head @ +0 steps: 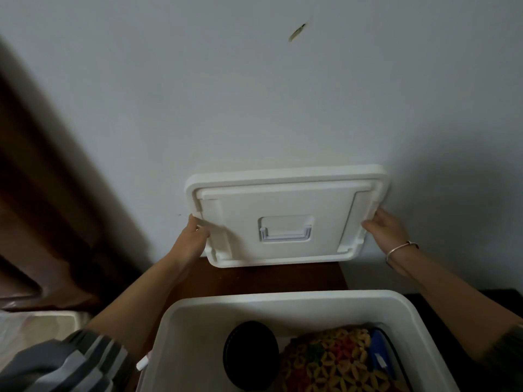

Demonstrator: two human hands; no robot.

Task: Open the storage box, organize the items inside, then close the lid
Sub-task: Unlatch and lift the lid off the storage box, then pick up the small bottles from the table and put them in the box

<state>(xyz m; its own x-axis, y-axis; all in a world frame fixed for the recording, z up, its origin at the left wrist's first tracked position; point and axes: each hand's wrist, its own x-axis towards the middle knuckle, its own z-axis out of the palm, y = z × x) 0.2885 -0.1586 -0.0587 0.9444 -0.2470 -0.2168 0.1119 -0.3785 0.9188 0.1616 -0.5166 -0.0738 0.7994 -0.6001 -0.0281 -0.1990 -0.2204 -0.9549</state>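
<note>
Left hand [192, 239] and right hand [387, 230] pinch the edges, nine and three o'clock, of a stiff, probably light white plastic lid [283, 205].

No text, brand, number or sign can be read from where I stand. The small white tag [381, 361] on the flat blue plastic item [376, 345] inside the open white plastic storage box [283, 299] is too blurred to make out. The white rectangular plastic lid [285, 205] shows only moulded ridges and a recessed handle, nothing legible on it.
</note>
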